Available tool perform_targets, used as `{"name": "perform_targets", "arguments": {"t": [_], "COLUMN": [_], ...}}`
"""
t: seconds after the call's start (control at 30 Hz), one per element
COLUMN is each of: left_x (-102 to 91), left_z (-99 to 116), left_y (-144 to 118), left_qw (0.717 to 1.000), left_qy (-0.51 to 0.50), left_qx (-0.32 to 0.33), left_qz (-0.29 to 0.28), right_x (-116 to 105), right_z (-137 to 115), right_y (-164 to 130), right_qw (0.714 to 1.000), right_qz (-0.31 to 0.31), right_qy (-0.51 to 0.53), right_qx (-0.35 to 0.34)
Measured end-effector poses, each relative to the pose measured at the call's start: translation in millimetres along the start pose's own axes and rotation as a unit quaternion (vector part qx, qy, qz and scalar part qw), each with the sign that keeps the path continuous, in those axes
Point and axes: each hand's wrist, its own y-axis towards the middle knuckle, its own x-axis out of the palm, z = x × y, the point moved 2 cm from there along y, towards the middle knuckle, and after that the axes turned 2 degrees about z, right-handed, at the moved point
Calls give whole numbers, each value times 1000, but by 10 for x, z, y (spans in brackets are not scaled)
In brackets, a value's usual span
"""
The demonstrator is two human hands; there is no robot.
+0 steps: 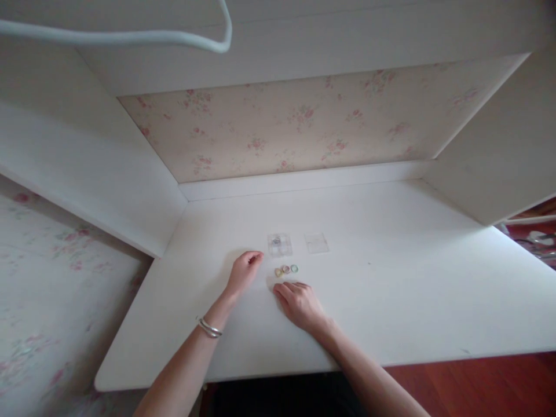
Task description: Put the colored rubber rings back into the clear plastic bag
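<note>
While both hands lie empty, left hand (244, 270) loosely curled, right hand (299, 303) flat, three rings (286, 270) sit between them, just before clear box (279, 244).

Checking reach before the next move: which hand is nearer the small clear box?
Left. The left hand sits just left of and slightly below the small clear box; the right hand lies farther toward the table's near edge, past the coloured rings.

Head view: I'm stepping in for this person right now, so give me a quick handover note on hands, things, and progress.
Left hand: loosely curled, holding nothing visible, beside the small clear box.
Right hand: flat on the white desk, empty, just below three small rings lying in a row.
Clear lid lies apart, right of the box.
Done: box open, something small inside.
Left: the three rings remain outside.
</note>
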Motion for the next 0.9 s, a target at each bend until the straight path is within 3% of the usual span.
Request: {"name": "perform_targets", "arguments": {"t": [0.17,0.27,0.43,0.57,0.73,0.9], "left_x": [-71,-79,-78,-100,-116,-105], "left_z": [-116,-141,-155,-160,-180,-137], "left_y": [-549,-700,-704,-706,-723,-734], "left_qw": [998,998,997,997,997,998], "left_qy": [-33,-41,-64,-66,-71,-52], "left_qx": [-16,-14,-24,-10,-1,20], "left_qz": [-44,-44,-28,-40,-38,-42], "right_x": [-100,-193,-299,-271,-239,-310], "right_z": [79,183,355,414,472,541], "right_y": [60,290,820,1061,1132,955], "right_qw": [994,991,988,988,987,985], "right_qz": [71,104,131,100,59,122], "right_qy": [69,44,-36,-94,-130,-86], "right_qx": [54,70,78,68,70,90]}}
